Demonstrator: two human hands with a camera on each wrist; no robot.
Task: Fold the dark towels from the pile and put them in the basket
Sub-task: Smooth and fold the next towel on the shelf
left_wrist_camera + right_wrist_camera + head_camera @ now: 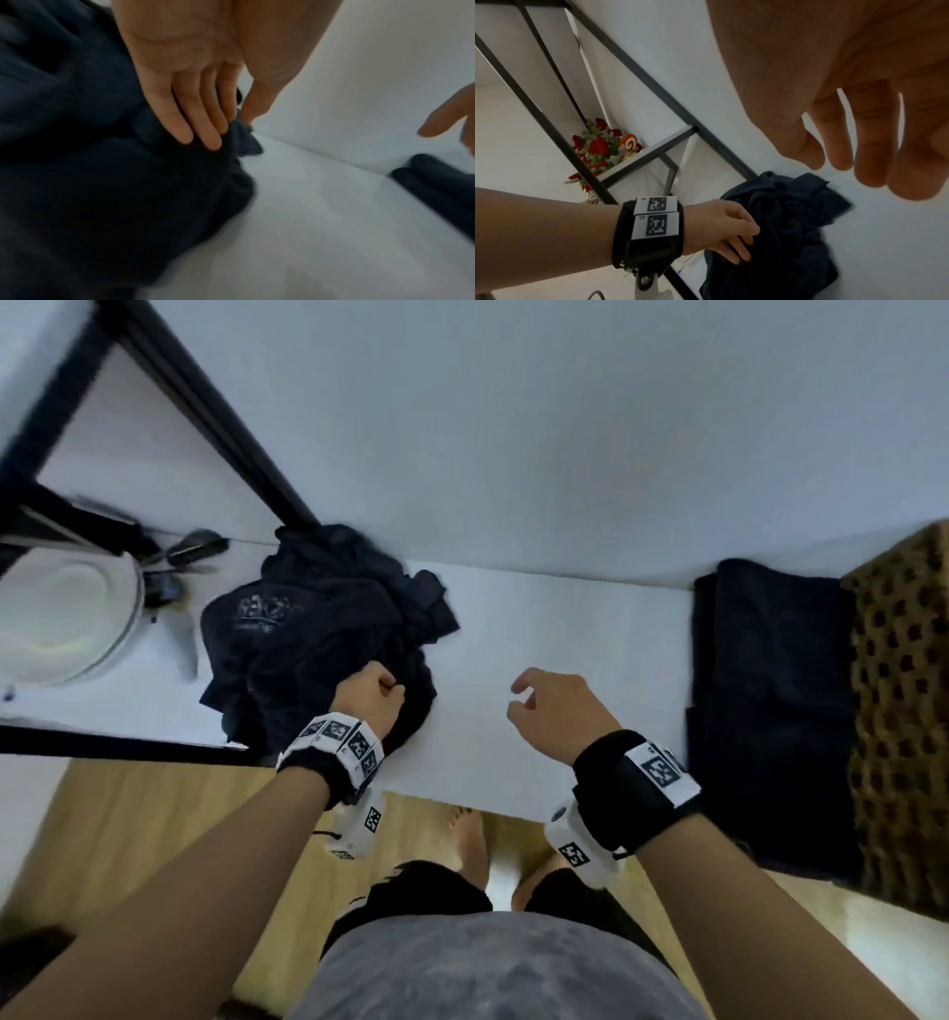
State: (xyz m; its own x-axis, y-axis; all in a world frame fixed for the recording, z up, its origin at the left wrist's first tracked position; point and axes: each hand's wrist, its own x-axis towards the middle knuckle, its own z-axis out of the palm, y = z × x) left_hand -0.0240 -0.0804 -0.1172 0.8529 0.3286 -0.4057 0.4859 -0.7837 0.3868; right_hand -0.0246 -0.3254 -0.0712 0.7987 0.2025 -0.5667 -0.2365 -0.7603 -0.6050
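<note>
The left hand (371, 694) is pinching cloth at the near edge of the pile (318, 629), while the right hand (552, 711) is hovering empty, fingers loosely curled. Folded dark towels (770, 711) are already lying by the basket (904, 711) (several remain crumpled).

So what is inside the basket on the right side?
A dark folded towel lies in the basket and covers most of its inside. Whether more towels lie under it cannot be seen.
</note>
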